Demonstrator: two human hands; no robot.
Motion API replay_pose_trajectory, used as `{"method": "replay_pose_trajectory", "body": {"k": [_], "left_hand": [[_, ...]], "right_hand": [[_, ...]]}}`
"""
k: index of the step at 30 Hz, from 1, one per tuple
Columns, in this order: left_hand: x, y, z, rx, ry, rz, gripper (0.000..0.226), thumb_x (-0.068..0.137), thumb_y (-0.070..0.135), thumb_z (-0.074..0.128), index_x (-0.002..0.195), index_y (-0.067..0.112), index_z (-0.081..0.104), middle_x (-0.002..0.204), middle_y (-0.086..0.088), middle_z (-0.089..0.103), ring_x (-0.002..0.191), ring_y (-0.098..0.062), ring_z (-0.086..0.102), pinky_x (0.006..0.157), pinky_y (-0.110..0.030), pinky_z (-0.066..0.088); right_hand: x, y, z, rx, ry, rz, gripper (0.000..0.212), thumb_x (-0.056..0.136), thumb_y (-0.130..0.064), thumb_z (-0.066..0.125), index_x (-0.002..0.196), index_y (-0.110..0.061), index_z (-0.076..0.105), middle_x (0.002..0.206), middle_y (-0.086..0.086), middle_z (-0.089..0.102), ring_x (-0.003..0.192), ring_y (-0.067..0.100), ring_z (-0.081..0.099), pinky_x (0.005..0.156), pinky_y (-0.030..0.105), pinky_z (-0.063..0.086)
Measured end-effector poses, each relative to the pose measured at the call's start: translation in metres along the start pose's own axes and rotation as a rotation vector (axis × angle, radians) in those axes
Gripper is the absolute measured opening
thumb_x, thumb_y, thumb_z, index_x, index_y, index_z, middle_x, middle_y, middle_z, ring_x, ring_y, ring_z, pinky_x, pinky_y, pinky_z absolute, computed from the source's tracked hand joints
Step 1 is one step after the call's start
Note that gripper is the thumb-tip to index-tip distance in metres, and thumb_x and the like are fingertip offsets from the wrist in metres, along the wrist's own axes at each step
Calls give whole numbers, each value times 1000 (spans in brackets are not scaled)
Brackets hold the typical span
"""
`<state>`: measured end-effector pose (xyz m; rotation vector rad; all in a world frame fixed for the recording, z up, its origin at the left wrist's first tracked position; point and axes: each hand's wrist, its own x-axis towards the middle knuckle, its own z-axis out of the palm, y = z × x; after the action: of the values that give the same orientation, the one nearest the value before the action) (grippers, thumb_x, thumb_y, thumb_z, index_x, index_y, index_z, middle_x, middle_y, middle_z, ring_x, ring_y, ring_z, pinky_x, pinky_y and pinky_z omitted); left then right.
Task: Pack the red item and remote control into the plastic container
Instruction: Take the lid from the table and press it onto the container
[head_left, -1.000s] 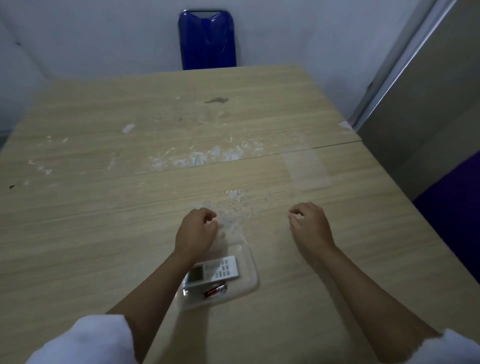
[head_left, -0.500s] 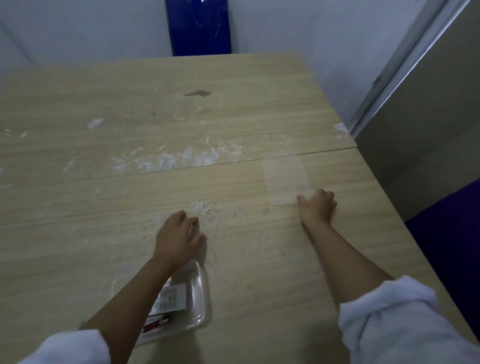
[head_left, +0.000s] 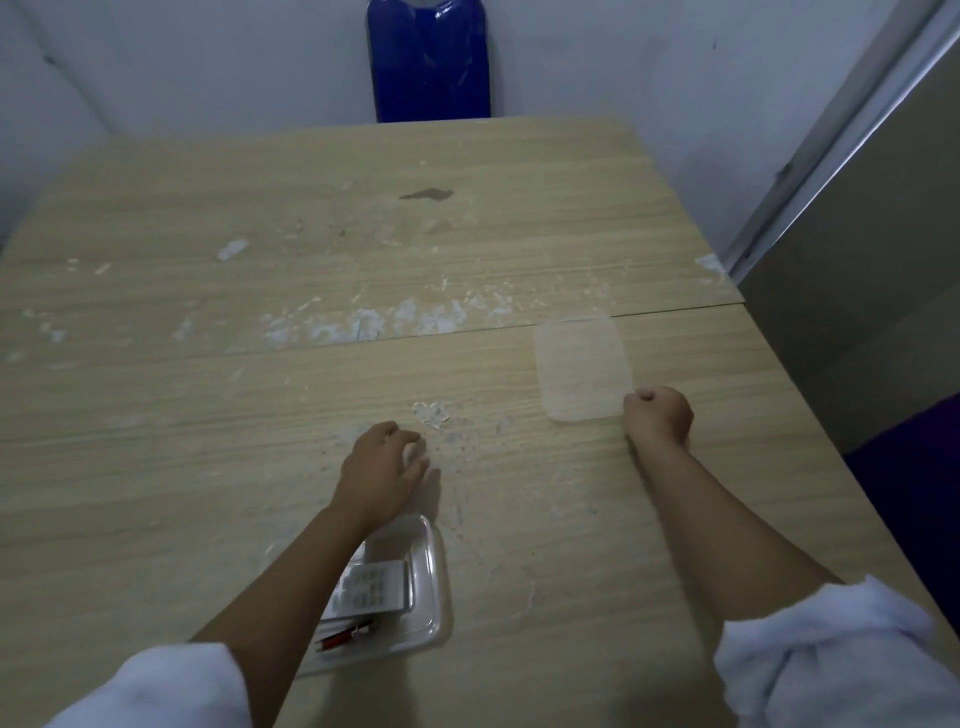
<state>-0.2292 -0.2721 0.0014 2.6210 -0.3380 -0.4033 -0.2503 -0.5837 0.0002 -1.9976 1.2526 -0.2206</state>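
Fingers (head_left: 647, 396) of the right hand (head_left: 658, 418) pinch the lid's (head_left: 582, 375) corner; left hand's spread beyond the container (head_left: 426, 587).

The left forearm (head_left: 291, 582) hides part of the remote control (head_left: 371, 590).

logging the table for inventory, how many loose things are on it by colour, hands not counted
clear: 2, the plastic container and the lid
white: 1, the remote control in the container
red: 1, the red item in the container
total: 4
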Motion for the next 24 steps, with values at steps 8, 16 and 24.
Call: {"method": "replay_pose_trajectory", "body": {"k": [8, 16, 24], "left_hand": [[-31, -27, -38, -267, 137, 62, 31, 89, 21, 57, 118, 11, 60, 124, -11, 60, 111, -22, 54, 97, -34, 43], [-57, -63, -74, -1119, 95, -329, 34, 93, 24, 50, 120, 2, 53, 100, -16, 62, 82, -25, 64, 74, -34, 55], [-87, -101, -75, -1178, 157, -443, 14, 84, 13, 64, 73, 5, 64, 73, -14, 66, 61, -17, 63, 57, -19, 57]], "right_hand": [[-91, -20, 8, 331, -196, -151, 14, 79, -6, 57, 72, -18, 61, 70, 3, 58, 57, 17, 51, 53, 26, 45], [-187, -36, 16, 236, -396, -493, 19, 83, 5, 58, 91, -4, 72, 87, 6, 66, 78, 18, 61, 72, 25, 52], [-240, -26, 16, 143, -475, -671, 24, 78, 10, 59, 80, -8, 75, 89, 2, 64, 82, 1, 60, 71, -2, 44]]}}
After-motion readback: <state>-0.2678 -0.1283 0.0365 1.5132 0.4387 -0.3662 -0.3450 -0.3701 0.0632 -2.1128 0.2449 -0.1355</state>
